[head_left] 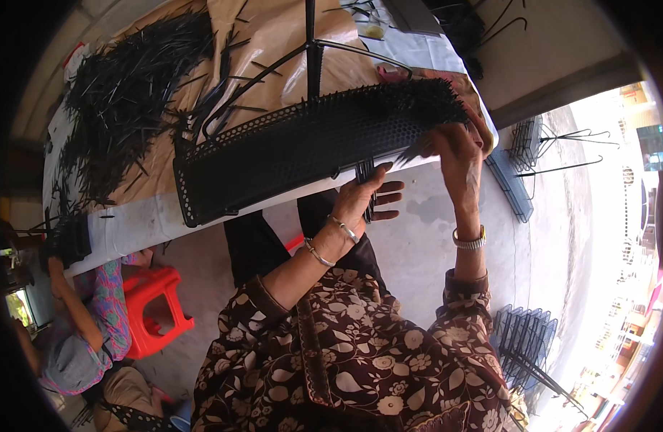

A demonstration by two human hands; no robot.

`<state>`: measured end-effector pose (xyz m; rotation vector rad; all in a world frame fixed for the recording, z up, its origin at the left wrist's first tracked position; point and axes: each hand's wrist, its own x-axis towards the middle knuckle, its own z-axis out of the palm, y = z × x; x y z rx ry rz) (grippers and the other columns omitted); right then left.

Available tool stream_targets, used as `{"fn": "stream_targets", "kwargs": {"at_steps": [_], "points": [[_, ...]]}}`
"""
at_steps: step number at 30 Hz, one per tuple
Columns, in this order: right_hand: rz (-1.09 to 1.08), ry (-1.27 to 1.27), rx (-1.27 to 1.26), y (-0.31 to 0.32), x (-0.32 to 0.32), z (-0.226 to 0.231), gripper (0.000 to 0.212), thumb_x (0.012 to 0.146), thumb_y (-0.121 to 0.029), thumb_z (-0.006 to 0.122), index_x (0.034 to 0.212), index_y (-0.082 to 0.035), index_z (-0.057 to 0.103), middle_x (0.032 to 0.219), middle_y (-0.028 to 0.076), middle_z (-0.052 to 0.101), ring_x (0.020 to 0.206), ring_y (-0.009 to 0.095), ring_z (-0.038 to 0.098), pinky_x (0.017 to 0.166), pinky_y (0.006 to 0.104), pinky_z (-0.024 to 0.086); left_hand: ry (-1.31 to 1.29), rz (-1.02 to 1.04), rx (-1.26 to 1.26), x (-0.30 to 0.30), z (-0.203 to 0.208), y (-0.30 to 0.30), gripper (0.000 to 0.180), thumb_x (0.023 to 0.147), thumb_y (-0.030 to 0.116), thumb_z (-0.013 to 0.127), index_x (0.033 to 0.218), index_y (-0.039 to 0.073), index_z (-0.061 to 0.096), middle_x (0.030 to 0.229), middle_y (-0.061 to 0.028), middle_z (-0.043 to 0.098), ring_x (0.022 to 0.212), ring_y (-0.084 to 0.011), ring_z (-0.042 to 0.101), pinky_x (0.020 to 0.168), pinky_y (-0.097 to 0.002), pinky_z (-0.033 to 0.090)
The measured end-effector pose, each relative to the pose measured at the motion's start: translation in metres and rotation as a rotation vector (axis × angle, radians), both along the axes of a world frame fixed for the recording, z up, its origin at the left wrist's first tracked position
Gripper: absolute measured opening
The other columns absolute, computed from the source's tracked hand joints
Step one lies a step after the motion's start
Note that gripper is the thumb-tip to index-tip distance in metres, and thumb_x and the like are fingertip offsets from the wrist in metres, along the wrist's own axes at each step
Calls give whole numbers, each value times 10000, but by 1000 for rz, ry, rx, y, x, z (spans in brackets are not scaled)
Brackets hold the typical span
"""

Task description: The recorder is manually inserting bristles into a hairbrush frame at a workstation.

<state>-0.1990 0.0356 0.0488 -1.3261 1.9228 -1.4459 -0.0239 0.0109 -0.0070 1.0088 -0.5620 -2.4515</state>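
A long black perforated metal panel [274,157] lies across the table's near edge, with a thin rod frame [312,72] rising behind it. Dense black spikes [432,101] stand up from its right end. My left hand [358,198] is below the panel's near edge, its thumb clamping a small bundle of black plastic spikes [365,173] while the other fingers stretch out. By the panel's right end, my right hand [457,147] is bent with fingers drawn together around a few dark spikes [416,150]. Its fingertips are partly hidden.
A large heap of loose black spikes [133,86] lies on brown paper [281,72] at the left. A person's arm [79,309] reaches the table's left end, beside a red plastic stool [155,309]. Black wire racks [522,345] stand on the floor at right.
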Motion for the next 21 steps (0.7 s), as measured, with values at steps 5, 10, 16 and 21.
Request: {"fn": "stream_targets", "kwargs": {"at_steps": [5, 10, 16, 21], "points": [[-253, 513, -201, -24, -23, -2, 113, 866, -64, 600, 961, -7, 621, 761, 90, 652, 644, 160, 627, 613, 280, 484, 37, -1, 4, -4, -9, -3, 322, 945, 301, 533, 1154, 58, 569, 999, -160, 663, 876, -235, 657, 745, -391, 559], [-297, 515, -240, -43, -36, -21, 123, 883, -119, 590, 962, -32, 625, 751, 78, 655, 664, 173, 638, 644, 290, 481, 104, 109, 62, -8, -19, 0, 316, 948, 266, 530, 1117, 2, 572, 975, -179, 656, 835, -245, 657, 775, -381, 551], [-244, 585, -243, -49, -37, -22, 130, 877, -73, 588, 989, -9, 606, 832, 134, 655, 671, 226, 649, 632, 319, 491, 139, 133, 75, -6, -22, 0, 308, 941, 239, 548, 1096, -27, 570, 938, -168, 650, 831, -244, 657, 789, -368, 553], [-238, 622, -215, -50, -40, -25, 136, 876, -74, 588, 998, -17, 603, 827, 125, 654, 669, 225, 649, 626, 322, 492, 144, 143, 95, -8, -18, 0, 319, 939, 240, 553, 1099, -36, 570, 938, -156, 646, 829, -237, 656, 785, -356, 554]]}}
